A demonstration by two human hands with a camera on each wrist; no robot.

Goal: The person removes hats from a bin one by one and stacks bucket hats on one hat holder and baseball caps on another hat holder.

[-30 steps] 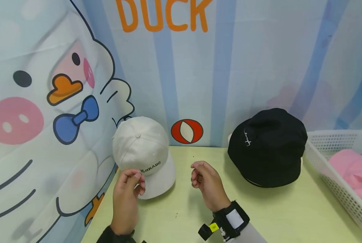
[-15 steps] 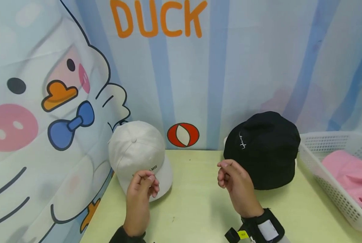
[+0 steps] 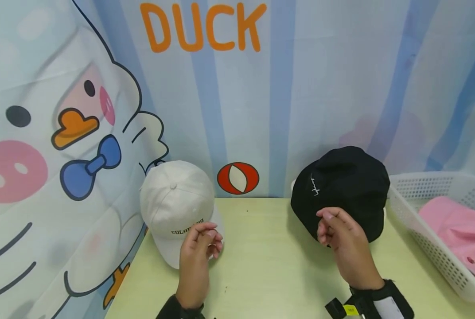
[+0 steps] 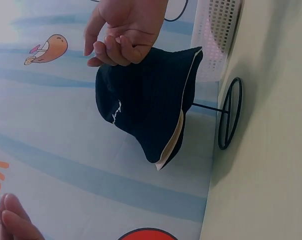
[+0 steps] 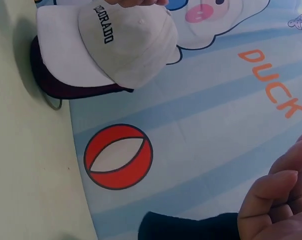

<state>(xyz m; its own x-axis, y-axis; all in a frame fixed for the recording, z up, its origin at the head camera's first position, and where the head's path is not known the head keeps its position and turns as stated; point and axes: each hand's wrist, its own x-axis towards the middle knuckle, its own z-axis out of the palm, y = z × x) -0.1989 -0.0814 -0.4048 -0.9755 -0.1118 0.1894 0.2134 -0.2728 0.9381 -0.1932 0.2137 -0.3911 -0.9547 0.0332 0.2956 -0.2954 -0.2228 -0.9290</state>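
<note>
A white cap (image 3: 175, 201) with dark lettering stands at the table's back left, and it also shows in the right wrist view (image 5: 126, 45). My left hand (image 3: 207, 237) hovers at its brim with loosely curled fingers that hold nothing. A black hat (image 3: 343, 186) sits on a thin wire stand (image 4: 230, 112) at the back right. My right hand (image 3: 326, 226) hangs just in front of the hat's lower edge, fingers loosely curled and empty. The left wrist view shows that hand (image 4: 118, 42) close against the black hat (image 4: 146, 100) without gripping it.
A white perforated basket (image 3: 421, 188) at the right edge holds a pink cloth item (image 3: 457, 221). The yellow-green table (image 3: 269, 266) meets a cartoon duck backdrop (image 3: 82, 133) at the back and left.
My right hand has moved right, from the table's middle to the front of the black hat. My left hand has shifted right along the white cap's brim.
</note>
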